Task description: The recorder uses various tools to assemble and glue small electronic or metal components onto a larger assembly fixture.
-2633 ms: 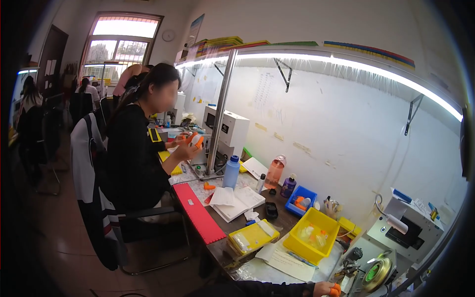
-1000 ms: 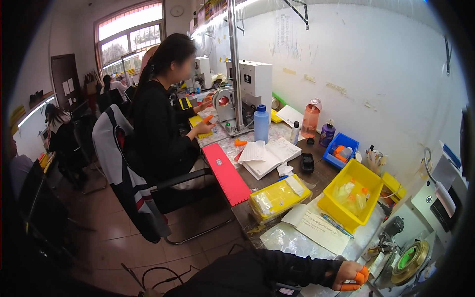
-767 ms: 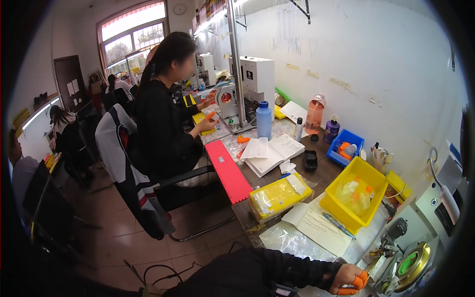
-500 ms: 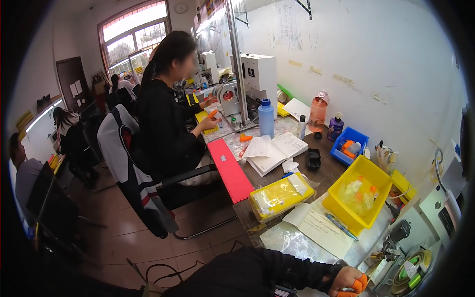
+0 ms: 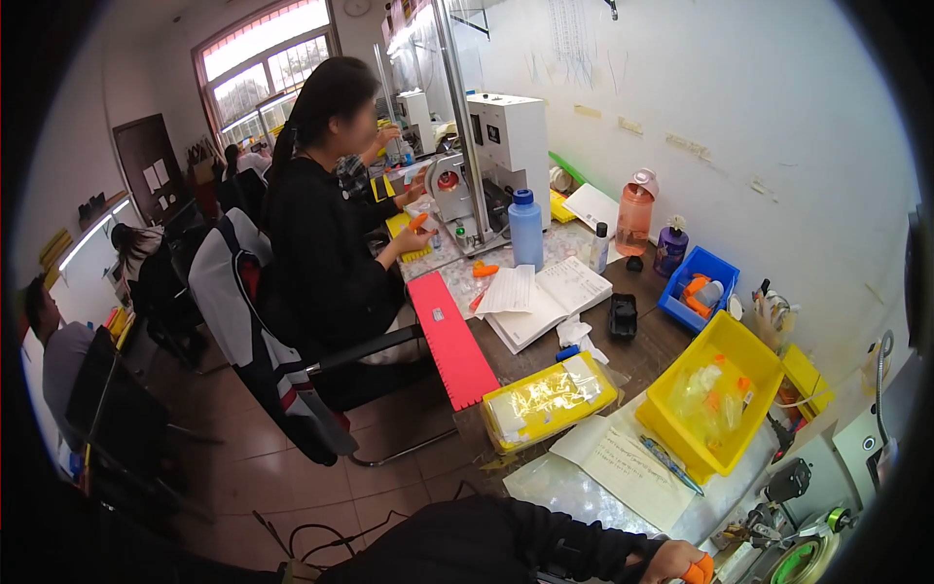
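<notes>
My left hand is at the bottom right edge, its black sleeve reaching in from the lower middle. Orange finger covers sit on its bent fingers. The picture's edge cuts off the fingertips, so whatever they pinch is hidden. Beside the hand lies a handwritten sheet with a blue pen on it. Beyond stands a yellow bin holding clear bags and small orange pieces. My right hand is out of the picture.
Close to my hand are bench-machine parts and a round reel. A yellow lidded box, an open notebook, a blue bottle and a blue bin stand farther off. A co-worker sits at a machine on the left.
The view has shifted slightly, and my left hand now sits lower, with more of its fingers cut off by the edge. The co-worker's near hand stays at the machine.
</notes>
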Available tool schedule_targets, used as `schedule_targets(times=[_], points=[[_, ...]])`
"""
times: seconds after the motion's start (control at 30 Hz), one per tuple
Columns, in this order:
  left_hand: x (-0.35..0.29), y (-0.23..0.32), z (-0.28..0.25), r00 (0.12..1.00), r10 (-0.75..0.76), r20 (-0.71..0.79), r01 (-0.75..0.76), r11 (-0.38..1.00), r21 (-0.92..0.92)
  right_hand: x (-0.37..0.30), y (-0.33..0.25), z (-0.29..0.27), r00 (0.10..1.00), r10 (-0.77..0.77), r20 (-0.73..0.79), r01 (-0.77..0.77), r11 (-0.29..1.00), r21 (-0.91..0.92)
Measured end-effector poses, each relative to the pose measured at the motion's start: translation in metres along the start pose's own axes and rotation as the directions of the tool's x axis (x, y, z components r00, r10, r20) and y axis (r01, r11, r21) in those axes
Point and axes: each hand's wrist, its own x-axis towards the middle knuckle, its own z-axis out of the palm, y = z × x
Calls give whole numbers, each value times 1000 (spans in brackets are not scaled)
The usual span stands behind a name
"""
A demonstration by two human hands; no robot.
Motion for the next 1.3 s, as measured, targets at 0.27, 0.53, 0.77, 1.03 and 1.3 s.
schedule_targets(times=[0.27,0.53,0.77,1.03,1.3], points=[[2,-3,3,1000,18,15,-17,998,-54,4,1,4,997,-51,-59,52,999,14],[2,-4,1,998,-64,-11,64,998,-27,6,7,-2,998,-65,-15,65,998,-16],[8,-6,-10,971,-232,-50,227,970,-93,11,20,0,998,-62,24,62,998,-6],[12,-3,-10,950,-309,-44,297,939,-173,-2,28,0,998,-62,11,62,998,0],[35,23,0,985,-170,35,171,914,-368,-6,35,5,992,-117,-38,117,993,5]])
